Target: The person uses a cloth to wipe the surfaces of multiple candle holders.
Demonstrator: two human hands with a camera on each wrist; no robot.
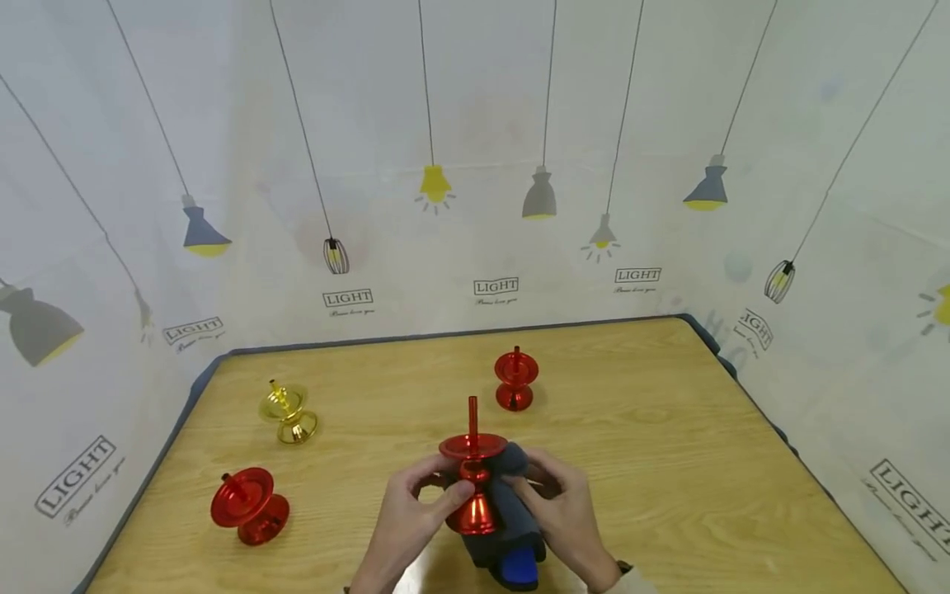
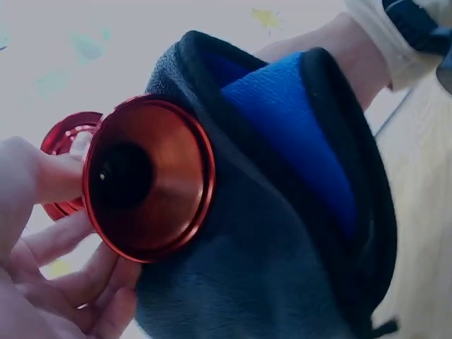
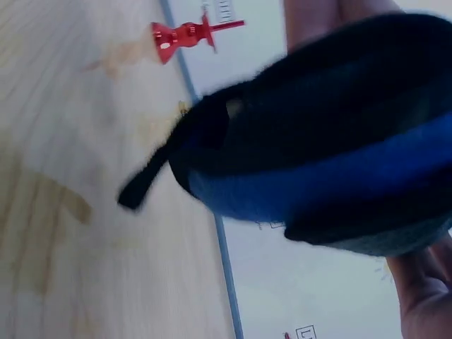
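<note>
Left fingers (image 2: 93, 281) clamp a flared red metallic candlestick (image 1: 475, 521), right fingers (image 1: 552, 467) a blue-grey cloth (image 1: 512, 513) alongside; apparent wiping next needs firm contact.

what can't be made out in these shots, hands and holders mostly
- Head: part of the right hand, hidden behind the cloth.
- Head: the small script under "LIGHT", too small to read surely.
- Left wrist: the cloth's lower part, cut off by the bottom edge.
- Right wrist: the held red holder, hidden by the cloth.
- Right wrist: a red tip, its rest cut off by the bottom edge.
</note>
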